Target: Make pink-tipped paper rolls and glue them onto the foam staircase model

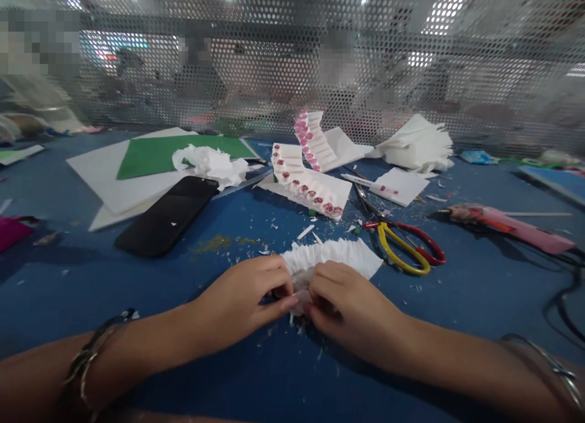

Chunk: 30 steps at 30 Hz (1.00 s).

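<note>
My left hand and my right hand meet at the near middle of the blue table. Both are closed in a pinch on the near end of a white pleated paper piece that fans out behind my fingers. Its gripped end is hidden between my fingertips. Small white paper scraps lie scattered around my hands. A metal bracelet sits on each wrist.
A black phone lies left of centre, by white and green sheets and crumpled tissue. Folded paper strips with red dots, red-and-yellow scissors, a pink tool and a perforated metal screen are beyond.
</note>
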{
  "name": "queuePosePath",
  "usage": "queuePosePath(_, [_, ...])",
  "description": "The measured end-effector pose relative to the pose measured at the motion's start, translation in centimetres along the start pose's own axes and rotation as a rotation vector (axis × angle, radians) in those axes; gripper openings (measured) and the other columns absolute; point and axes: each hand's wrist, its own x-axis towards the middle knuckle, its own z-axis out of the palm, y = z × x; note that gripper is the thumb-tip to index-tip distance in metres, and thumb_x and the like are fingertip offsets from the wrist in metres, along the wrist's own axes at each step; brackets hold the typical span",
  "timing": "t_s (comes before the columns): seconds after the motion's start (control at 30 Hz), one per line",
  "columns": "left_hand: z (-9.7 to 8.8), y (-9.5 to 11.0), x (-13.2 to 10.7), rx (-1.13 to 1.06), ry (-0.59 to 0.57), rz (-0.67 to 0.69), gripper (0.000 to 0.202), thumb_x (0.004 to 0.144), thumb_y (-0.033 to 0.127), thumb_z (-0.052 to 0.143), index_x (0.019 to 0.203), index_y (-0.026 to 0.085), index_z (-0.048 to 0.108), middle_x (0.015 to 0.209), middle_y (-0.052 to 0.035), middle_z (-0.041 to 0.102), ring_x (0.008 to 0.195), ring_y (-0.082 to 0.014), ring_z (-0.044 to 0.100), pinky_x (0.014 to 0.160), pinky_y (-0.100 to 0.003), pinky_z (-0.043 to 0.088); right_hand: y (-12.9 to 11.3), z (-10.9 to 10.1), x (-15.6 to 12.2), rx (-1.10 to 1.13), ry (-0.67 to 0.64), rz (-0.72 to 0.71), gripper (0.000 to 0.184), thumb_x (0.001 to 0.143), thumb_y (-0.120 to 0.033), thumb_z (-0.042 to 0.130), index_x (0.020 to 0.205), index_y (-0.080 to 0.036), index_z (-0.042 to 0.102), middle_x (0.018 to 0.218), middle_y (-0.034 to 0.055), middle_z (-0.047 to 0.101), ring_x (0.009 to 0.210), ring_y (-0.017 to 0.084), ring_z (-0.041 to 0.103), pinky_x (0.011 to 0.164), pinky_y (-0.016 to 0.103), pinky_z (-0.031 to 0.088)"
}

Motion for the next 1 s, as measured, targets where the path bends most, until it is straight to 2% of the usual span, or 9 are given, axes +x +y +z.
queuePosePath(0.1, [0.0, -0.1, 0.0, 0.006, -0.011, -0.031, 0.021, 0.081, 0.028, 0.047, 0.064, 0.016, 0.050, 0.067, 0.0012, 0.049, 0.062, -0.0102, 0.046, 0.053, -0.019, 0.032, -0.1, -0.2, 0.0, 0.008, 0.001, 0.013, 0.011, 0.073, -0.013, 0.046, 0.062, -0.015, 0.047, 0.061, 0.0006, 0.049, 0.058, 0.010, 0.041, 0.055, 0.022, 0.031])
queuePosePath(0.17, [-0.1, -0.2, 0.0, -0.005, -0.026, -0.052, 0.015, 0.079, 0.023, 0.049, 0.066, 0.016, 0.049, 0.066, 0.0021, 0.048, 0.060, -0.0095, 0.046, 0.053, -0.019, 0.033, -0.1, -0.4, -0.1, 0.025, 0.011, 0.049, 0.003, 0.071, -0.012, 0.047, 0.070, -0.015, 0.048, 0.063, 0.0004, 0.049, 0.058, 0.010, 0.041, 0.054, 0.022, 0.032])
queuePosePath(0.27, [-0.3, -0.3, 0.1, -0.045, -0.039, -0.060, 0.004, 0.078, 0.016, 0.049, 0.074, 0.017, 0.051, 0.070, 0.0028, 0.049, 0.059, -0.0081, 0.046, 0.054, -0.018, 0.035, 0.1, -0.7, -0.3, 0.010, -0.005, 0.000, 0.009, 0.073, -0.011, 0.044, 0.080, -0.016, 0.049, 0.068, 0.0009, 0.051, 0.060, 0.010, 0.043, 0.055, 0.022, 0.033])
queuePosePath(0.37, [-0.6, -0.5, 0.1, -0.019, -0.073, 0.033, 0.010, 0.080, 0.014, 0.044, 0.083, 0.019, 0.053, 0.078, 0.0013, 0.052, 0.065, -0.0089, 0.049, 0.058, -0.019, 0.037, 0.3, -1.0, -0.5, -0.048, -0.053, -0.103, 0.008, 0.078, -0.018, 0.044, 0.074, -0.018, 0.051, 0.071, 0.0014, 0.053, 0.064, 0.012, 0.045, 0.057, 0.023, 0.034])
queuePosePath(0.47, [-0.8, -0.7, 0.1, 0.034, -0.111, 0.119, 0.011, 0.081, 0.019, 0.045, 0.086, 0.020, 0.055, 0.084, -0.0004, 0.055, 0.073, -0.0114, 0.052, 0.062, -0.021, 0.037, 0.4, -1.4, -0.5, -0.019, -0.081, -0.085, 0.012, 0.076, -0.030, 0.053, 0.076, -0.018, 0.052, 0.074, 0.0016, 0.054, 0.068, 0.013, 0.047, 0.059, 0.024, 0.037])
queuePosePath(0.53, [-0.9, -0.6, 0.1, 0.046, -0.108, 0.113, 0.010, 0.078, 0.023, 0.050, 0.086, 0.020, 0.056, 0.085, -0.0006, 0.055, 0.075, -0.0120, 0.052, 0.062, -0.021, 0.037, 0.4, -1.6, -0.5, -0.019, -0.101, -0.080, 0.016, 0.074, -0.033, 0.055, 0.077, -0.018, 0.053, 0.075, 0.0019, 0.055, 0.070, 0.014, 0.049, 0.060, 0.025, 0.038])
queuePosePath(0.73, [-0.9, -0.4, 0.3, 0.074, -0.106, 0.092, 0.015, 0.076, 0.026, 0.053, 0.089, 0.021, 0.057, 0.086, -0.0002, 0.055, 0.073, -0.0118, 0.053, 0.060, -0.020, 0.037, 0.2, -1.5, -0.4, -0.086, -0.112, -0.100, 0.010, 0.080, -0.020, 0.045, 0.078, -0.016, 0.054, 0.075, 0.0035, 0.057, 0.069, 0.014, 0.051, 0.060, 0.026, 0.040])
queuePosePath(1.0, [-0.5, -1.0, 0.2, 0.059, -0.063, 0.133, 0.014, 0.082, 0.022, 0.045, 0.084, 0.021, 0.059, 0.081, 0.0003, 0.055, 0.070, -0.0099, 0.052, 0.060, -0.019, 0.037, 0.5, -1.5, -0.4, -0.033, -0.122, -0.075, 0.018, 0.084, -0.022, 0.040, 0.079, -0.016, 0.056, 0.074, 0.0031, 0.056, 0.069, 0.013, 0.050, 0.060, 0.024, 0.039])
